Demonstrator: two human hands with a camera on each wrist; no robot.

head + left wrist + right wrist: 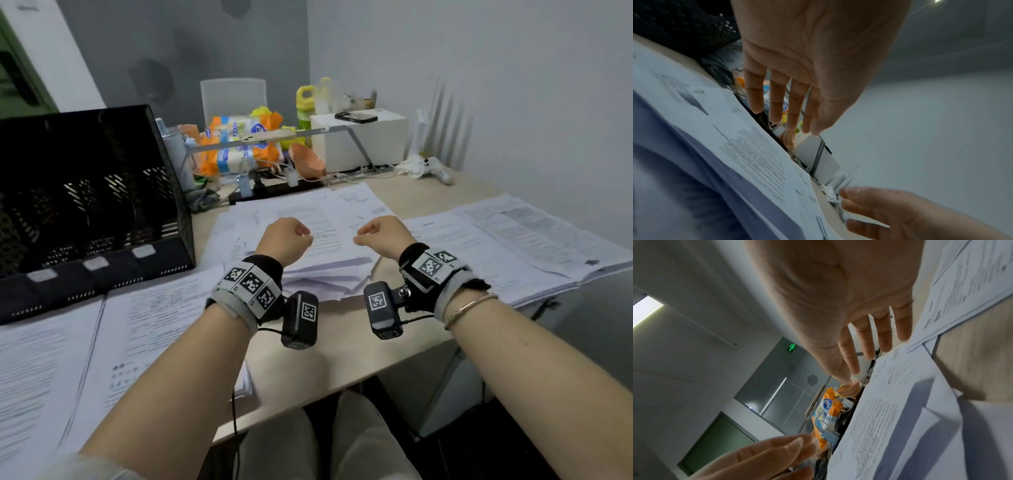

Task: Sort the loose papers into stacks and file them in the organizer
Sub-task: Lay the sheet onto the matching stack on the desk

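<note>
Papers [318, 236] lie in a loose pile mid-desk; left hand [286, 238] and right hand [383, 234] hover just above, fingers relaxed and straight, holding nothing. Black mesh organizer [89, 205] stands at left, more sheets [513, 246] right.

Grey walls [479, 68]; beige desk [342, 359]; pale chair [233, 96]; ceiling light [645, 309].

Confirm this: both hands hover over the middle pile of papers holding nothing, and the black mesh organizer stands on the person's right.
Wrong side. In the head view the black mesh organizer stands on the person's left. The rest holds: left hand and right hand hover empty over the middle pile of papers.
</note>
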